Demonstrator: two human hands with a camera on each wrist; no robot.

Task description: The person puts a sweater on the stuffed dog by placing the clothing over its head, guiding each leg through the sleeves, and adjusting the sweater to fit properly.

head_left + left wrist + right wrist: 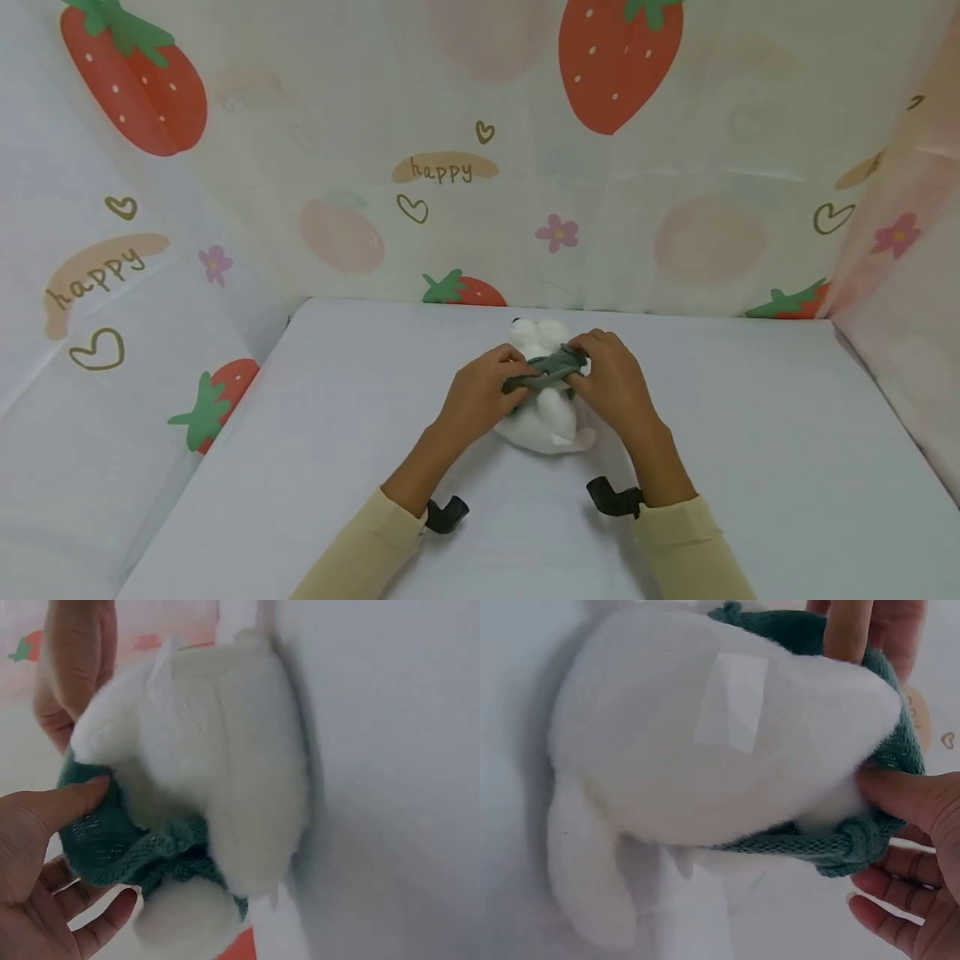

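Left hand (pixel 482 390) and right hand (pixel 613 379) pinch the knitted garment (pixel 557 363) around the plush animal (pixel 528 431), seemingly adjusting it; even tugging seems needed next.

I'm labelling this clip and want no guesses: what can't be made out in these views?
Face of the plush: head view, mostly turned away.
Right hand: left wrist view, fingertips hidden behind plush and knit.
Left hand: right wrist view, cut off by the top edge.
Print, if any, on the tag: right wrist view, too faint.
Sleeves: head view, cut off by the bottom edge.
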